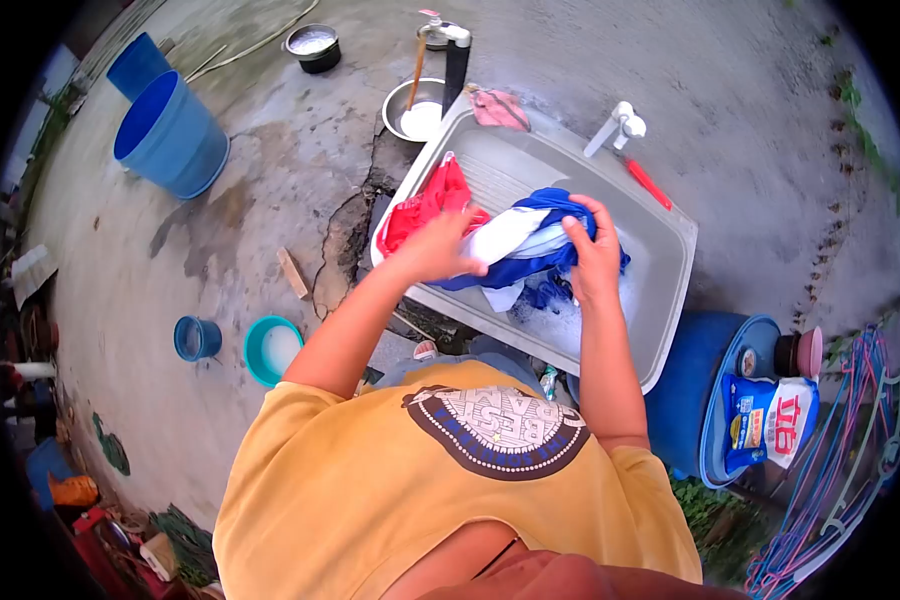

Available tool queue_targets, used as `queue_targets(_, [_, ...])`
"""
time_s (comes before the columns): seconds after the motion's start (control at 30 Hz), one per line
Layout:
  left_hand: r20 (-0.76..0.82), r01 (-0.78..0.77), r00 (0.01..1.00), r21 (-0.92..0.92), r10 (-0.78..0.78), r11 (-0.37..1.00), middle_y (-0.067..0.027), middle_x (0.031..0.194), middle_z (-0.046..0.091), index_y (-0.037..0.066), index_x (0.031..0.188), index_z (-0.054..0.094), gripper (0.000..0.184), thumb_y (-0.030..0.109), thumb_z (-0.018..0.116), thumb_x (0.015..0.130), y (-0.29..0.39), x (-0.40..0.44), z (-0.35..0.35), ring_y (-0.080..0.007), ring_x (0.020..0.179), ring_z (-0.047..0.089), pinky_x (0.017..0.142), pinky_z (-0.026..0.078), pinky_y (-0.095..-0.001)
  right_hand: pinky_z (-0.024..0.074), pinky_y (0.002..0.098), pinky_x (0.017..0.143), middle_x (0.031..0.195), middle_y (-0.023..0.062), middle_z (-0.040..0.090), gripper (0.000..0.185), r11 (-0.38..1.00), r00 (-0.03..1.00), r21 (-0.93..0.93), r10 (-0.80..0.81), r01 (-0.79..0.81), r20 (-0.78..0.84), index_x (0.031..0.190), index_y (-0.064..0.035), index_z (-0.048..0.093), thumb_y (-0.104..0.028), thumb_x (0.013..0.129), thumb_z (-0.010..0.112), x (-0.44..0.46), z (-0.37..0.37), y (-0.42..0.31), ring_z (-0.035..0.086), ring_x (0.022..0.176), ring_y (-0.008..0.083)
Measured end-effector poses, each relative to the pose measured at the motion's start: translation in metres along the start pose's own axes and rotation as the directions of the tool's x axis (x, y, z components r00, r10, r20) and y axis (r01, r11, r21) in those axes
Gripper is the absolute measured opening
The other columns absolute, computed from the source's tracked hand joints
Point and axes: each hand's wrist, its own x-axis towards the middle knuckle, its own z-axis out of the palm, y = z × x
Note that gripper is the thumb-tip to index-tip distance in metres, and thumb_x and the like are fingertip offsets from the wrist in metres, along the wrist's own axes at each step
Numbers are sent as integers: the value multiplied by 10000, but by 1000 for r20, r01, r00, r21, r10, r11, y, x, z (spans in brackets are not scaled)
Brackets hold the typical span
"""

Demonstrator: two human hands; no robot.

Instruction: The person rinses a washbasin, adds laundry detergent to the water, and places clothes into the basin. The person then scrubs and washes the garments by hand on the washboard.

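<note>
Concrete ground [270, 160] surrounds a sink [660, 290] with suds [560, 328] inside. Across it, a bunched blue-and-white garment [530, 242] stretches left to right, right end farther; the right hand [597, 258] grasps that end, the left hand [446, 246] touches the other, grip unclear. Beyond, a metal bowl [394, 102] holds something white.

A person's left hand [438, 245] and right hand [597, 255] frame blue-and-white cloth [500, 271] over a grey sink [662, 250], red fabric [442, 195] alongside; whether either hand grasps it is hard to tell. A printed bag [760, 422] rests on a blue barrel [685, 370].
</note>
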Motion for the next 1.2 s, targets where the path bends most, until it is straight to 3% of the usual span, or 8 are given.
queue_targets(0.17, [25, 445, 888, -287, -458, 848, -161, 1033, 733, 9, 1235, 668, 330, 137, 688, 932, -22, -32, 31, -228, 976, 681, 882, 507, -367, 519, 265, 883, 1121, 55, 666, 314, 998, 997, 26, -59, 60, -52, 1250, -45, 634, -12, 942, 689, 3, 6, -24, 630, 993, 123])
queue_targets(0.53, [197, 391, 920, -400, -338, 829, -91, 1086, 748, 30, 1196, 742, 285, 74, 698, 918, -30, -25, -13, -160, 988, 673, 889, 520, -318, 513, 293, 945, 1159, 88, 683, 311, 883, 915, -339, -384, 324, -128, 1284, -30, 626, -70, 977, 660, 13, -16, -91, 641, 1047, 153])
queue_targets(0.67, [-103, 385, 848, -555, -520, 737, -139, 1066, 754, 63, 1037, 803, 190, 43, 687, 887, -91, -30, 15, -217, 985, 702, 893, 527, -323, 514, 309, 918, 1134, 111, 706, 260, 864, 853, -181, -497, 470, -159, 1232, -51, 687, -121, 983, 659, 1, -23, -136, 659, 1037, 189])
queue_targets(0.8, [-400, 319, 899, 319, -178, 893, -165, 1082, 740, 64, 1173, 745, 277, 106, 681, 907, -60, -25, 9, -278, 950, 722, 850, 559, -367, 447, 401, 936, 1082, 76, 738, 234, -178, 804, -972, -548, 154, 228, 1147, -171, 741, -197, 915, 720, -7, -29, -159, 658, 1045, 279])
queue_targets(0.97, [33, 177, 981, -549, -191, 817, -147, 1241, 687, 71, 1229, 720, 317, 217, 697, 950, 36, 20, 10, -255, 1080, 681, 933, 532, -373, 513, 306, 854, 1040, 85, 737, 243, 435, 885, -869, -466, 235, 6, 1165, -101, 733, -120, 924, 713, -5, -22, -133, 674, 918, 177])
queue_targets(1.03, [113, 74, 994, -551, -14, 831, -151, 1222, 684, 65, 1314, 669, 410, 254, 711, 952, 99, 27, -1, -239, 1099, 670, 956, 521, -366, 513, 274, 873, 1212, 55, 676, 276, 943, 988, -320, -124, 89, -93, 1214, -36, 703, -158, 965, 697, -2, -21, -112, 645, 994, 142])
queue_targets(1.17, [-160, -221, 973, -420, 168, 880, -152, 1067, 705, -10, 1387, 527, 597, 294, 746, 922, 161, 46, 18, -192, 1016, 671, 907, 519, -309, 445, 362, 1043, 1273, 90, 612, 382, 987, 959, 162, -40, -6, 279, 1353, 10, 539, -203, 1036, 540, -22, 1, -99, 583, 1169, 181])
queue_targets(1.2, [-64, 91, 988, -494, -140, 865, -126, 1033, 692, -8, 1291, 572, 502, 264, 737, 903, 149, 71, 27, -183, 950, 659, 839, 524, -312, 364, 389, 1120, 1283, 101, 588, 374, 994, 933, 79, -101, 78, 346, 1334, 5, 515, -221, 1036, 525, -20, -16, -82, 529, 1264, 207])
